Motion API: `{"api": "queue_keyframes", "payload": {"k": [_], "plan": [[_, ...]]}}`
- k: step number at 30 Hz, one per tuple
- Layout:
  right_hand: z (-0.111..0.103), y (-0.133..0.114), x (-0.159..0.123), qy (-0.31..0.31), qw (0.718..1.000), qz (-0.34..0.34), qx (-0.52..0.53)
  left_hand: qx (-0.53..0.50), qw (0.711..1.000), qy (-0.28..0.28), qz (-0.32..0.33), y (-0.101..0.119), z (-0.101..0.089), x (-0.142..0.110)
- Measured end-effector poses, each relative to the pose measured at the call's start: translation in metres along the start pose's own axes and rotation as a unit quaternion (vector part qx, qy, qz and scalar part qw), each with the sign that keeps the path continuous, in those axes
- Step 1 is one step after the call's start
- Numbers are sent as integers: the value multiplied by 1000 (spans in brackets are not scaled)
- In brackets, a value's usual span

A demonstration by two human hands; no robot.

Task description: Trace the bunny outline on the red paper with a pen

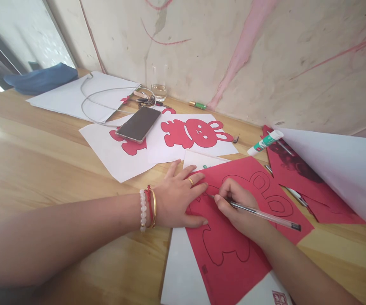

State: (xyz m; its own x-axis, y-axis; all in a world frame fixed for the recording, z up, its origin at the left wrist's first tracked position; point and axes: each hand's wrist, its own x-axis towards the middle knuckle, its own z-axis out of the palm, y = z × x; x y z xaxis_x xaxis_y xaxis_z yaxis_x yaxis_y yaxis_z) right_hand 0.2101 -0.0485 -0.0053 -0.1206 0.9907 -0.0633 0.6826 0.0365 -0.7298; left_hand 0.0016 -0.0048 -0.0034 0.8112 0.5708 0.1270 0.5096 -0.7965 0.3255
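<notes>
The red paper (pixel 234 254) lies slanted on a white sheet (pixel 181 271), running out of view at the bottom, with a rabbit outline (pixel 224 254) drawn on it. The left hand (pixel 178 199) lies on its left side, fingers (pixel 192 180) spread flat, seemingly to keep the paper from sliding. The right hand (pixel 237 207) pinches a pen (pixel 265 216) between thumb and fingertips, its tip on the paper just beside the left fingers. Bare wooden table (pixel 43 148) leaves open room left of the hands. To the right, another red sheet (pixel 297 199) lies close, under a lifted white sheet (pixel 335 165), with a glue stick (pixel 265 142) beside it. Farther off, a phone (pixel 138 124) rests on a paper rabbit (pixel 195 133), near the wall (pixel 234 51)
</notes>
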Motion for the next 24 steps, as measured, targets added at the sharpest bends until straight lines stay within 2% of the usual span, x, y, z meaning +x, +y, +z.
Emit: {"api": "queue_keyframes", "payload": {"k": [5,24], "plan": [[2,2,0,14,1000,3,13,-5,1000,5,0,-1,1,0],[1,-4,-2,5,1000,9,25,-2,1000,5,0,0,1,0]]}}
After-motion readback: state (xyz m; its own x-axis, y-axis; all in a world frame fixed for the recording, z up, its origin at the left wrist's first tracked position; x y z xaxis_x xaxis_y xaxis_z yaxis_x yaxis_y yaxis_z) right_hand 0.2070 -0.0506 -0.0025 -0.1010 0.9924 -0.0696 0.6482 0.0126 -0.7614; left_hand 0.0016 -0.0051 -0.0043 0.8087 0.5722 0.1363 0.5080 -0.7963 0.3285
